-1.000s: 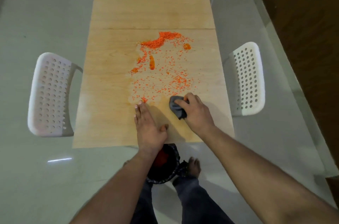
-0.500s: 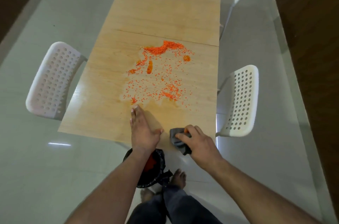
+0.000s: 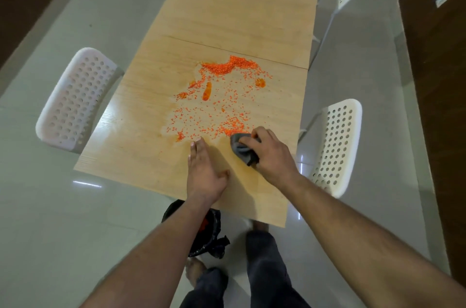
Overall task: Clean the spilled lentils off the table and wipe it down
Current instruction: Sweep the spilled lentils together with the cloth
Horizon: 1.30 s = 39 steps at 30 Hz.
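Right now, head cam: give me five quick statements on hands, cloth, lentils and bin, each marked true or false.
1. The right hand holds a crumpled grey cloth at the near edge of the spilled orange lentils. True.
2. The left hand pinches a pile of lentils. False: it lies flat on the light wooden table, fingers straight.
3. The black-lined bin stands on the tabletop. False: it sits on the floor below the table's near edge.
4. The densest lentil heap is at the spill's far end. True.
5. No white perforated plastic chairs are near. False: such chairs flank the table.
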Available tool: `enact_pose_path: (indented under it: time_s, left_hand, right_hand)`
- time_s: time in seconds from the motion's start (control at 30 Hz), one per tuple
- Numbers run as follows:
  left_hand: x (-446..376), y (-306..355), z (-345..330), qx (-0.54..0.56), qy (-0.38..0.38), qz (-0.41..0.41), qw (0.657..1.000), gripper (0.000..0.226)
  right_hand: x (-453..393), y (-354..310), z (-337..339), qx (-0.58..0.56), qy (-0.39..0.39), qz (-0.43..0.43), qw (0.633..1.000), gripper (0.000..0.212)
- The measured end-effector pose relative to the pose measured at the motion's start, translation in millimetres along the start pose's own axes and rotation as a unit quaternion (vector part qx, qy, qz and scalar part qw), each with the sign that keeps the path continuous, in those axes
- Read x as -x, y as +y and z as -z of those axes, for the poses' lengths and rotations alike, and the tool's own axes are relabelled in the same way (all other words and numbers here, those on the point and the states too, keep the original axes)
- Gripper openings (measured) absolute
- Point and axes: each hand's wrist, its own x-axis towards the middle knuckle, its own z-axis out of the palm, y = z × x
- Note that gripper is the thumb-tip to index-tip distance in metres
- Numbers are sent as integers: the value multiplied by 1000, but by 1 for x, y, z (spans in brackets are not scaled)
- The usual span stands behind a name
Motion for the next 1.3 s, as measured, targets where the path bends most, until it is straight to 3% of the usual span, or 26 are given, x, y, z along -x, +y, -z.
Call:
enact_pose_path:
  time_s: [0.1,0.23,0.4,0.63,0.73,0.83,0.93,1.0,1.1,1.3]
  left_hand:
    - [-7,8,-11,18,19,32,999,123]
    - [-19,30,-25,25,50,60,997,123]
    - [-36,57,-36,40,74,100,991,130]
    - [-53,70,-38,30,82,133,987,140]
    - [-60,78,-38,24,77,125,989,143]
    - [-70,87,-39,19,72,111,991,145]
    - [-83,98,-39,15,59,109,992,146]
    - [-92,103,-39,13,52,104,993,147]
    - [-102,105,-39,6,51,97,994,149]
    - [-115,104,-34,11,45,106,993,151]
  right_hand:
    - [39,16,3,-1,-49,44,998,66]
    - [52,57,6,44,-91,99,990,63]
    - [-27,86,18,53,-84,121,988,55]
    - [-114,79,37,28,-64,142,987,39]
    - [-95,87,36,-106,-23,78,991,42]
    - [-67,101,37,-278,62,-59,957,52]
    - [-60,118,44,-294,123,-214,923,54]
    - [-66,128,45,-259,138,-269,917,55]
    - [-84,125,41,-227,121,-285,923,53]
    - [-121,72,31,-209,34,-209,955,60]
